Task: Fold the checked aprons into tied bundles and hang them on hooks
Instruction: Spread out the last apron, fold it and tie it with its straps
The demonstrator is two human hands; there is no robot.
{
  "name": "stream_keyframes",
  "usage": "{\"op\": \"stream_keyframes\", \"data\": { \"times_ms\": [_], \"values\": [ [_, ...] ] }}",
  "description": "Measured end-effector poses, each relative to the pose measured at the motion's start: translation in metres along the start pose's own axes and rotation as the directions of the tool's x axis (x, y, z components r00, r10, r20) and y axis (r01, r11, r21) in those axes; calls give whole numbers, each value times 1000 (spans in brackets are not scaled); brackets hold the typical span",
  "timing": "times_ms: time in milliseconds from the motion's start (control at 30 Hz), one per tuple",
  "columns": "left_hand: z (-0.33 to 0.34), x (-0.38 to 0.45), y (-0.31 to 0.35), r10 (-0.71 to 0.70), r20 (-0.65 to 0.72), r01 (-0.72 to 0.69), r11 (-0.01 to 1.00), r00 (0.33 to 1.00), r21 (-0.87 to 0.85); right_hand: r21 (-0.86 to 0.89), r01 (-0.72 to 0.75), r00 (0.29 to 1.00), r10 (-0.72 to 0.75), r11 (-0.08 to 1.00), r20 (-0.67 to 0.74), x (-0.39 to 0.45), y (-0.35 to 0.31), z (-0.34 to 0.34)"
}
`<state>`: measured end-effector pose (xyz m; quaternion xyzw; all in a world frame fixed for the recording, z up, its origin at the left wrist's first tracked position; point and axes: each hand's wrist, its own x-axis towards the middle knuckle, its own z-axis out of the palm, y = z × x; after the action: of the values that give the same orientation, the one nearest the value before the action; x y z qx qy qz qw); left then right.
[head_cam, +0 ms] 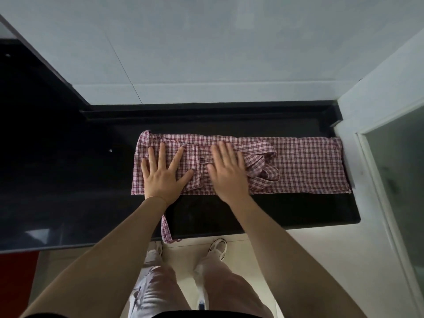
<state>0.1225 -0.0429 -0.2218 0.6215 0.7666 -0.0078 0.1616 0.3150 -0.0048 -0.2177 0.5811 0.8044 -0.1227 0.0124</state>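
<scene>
**Both palms flat on the folded apron**

From the head view, a red-and-white checked apron [307, 166] lies folded into a long strip across the black counter [275, 210], its right end touching the white wall [378, 106]. The left hand [164, 174] presses on the strip's left end, fingers straight and spread wide. The right hand [227, 171] lies flat beside it near the middle, fingers straight and close together, holding nothing. Loose ties [263, 166] bunch just right of that hand. One strap [166, 228] hangs over the near counter edge, above white shoes [218, 247] on the pale floor.
</scene>
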Motion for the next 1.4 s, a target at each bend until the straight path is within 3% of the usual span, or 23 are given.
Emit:
{"op": "stream_keyframes", "data": {
  "times_ms": [100,233,367,500,600,667,733,800,900,1000,1067,1167,1267,1333,1400],
  "values": [
    [0,-1,1,-3,21,3,1000,1000,9,-30,-172,985,172,985,5,-5,46,3],
    [-2,0,1,-5,30,5,1000,1000,11,-22,-269,963,268,963,-30,-13,79,-4],
    [-11,-1,10,-38,76,36,999,996,33,-26,-524,850,520,852,-86,-21,75,-7],
    [-21,6,54,-150,25,150,989,988,-16,32,-478,878,479,878,-9,-21,78,-17],
    [-17,7,92,72,2,-72,997,997,-26,150,-439,884,456,886,-106,-22,92,-30],
    [-11,6,113,211,85,-214,976,974,35,231,-510,801,555,829,-225,-27,116,-41],
    [-5,7,123,228,182,-248,964,956,93,264,-636,687,688,725,-234,-32,147,-52],
    [-3,8,120,201,220,-229,967,954,108,305,-728,597,787,613,-158,-36,175,-61],
    [-8,10,103,149,223,-179,976,963,122,339,-801,526,850,494,4,-38,200,-73],
    [-14,12,87,115,246,-149,981,963,125,280,-795,579,811,539,85,-32,201,-78],
    [-17,14,85,110,242,-140,984,964,109,413,-755,615,769,509,176,-19,198,-82],
    [-18,16,87,105,232,-124,990,967,70,636,-740,565,716,221,409,-6,194,-98],
    [-19,16,87,97,236,-113,992,967,55,719,-694,547,624,-34,558,-4,204,-110],
    [-19,16,89,95,240,-111,992,966,55,721,-690,543,614,-63,573,-5,212,-115],
    [-19,17,90,90,240,-111,991,967,75,670,-742,535,632,33,561,-5,215,-118]
  ]
}}
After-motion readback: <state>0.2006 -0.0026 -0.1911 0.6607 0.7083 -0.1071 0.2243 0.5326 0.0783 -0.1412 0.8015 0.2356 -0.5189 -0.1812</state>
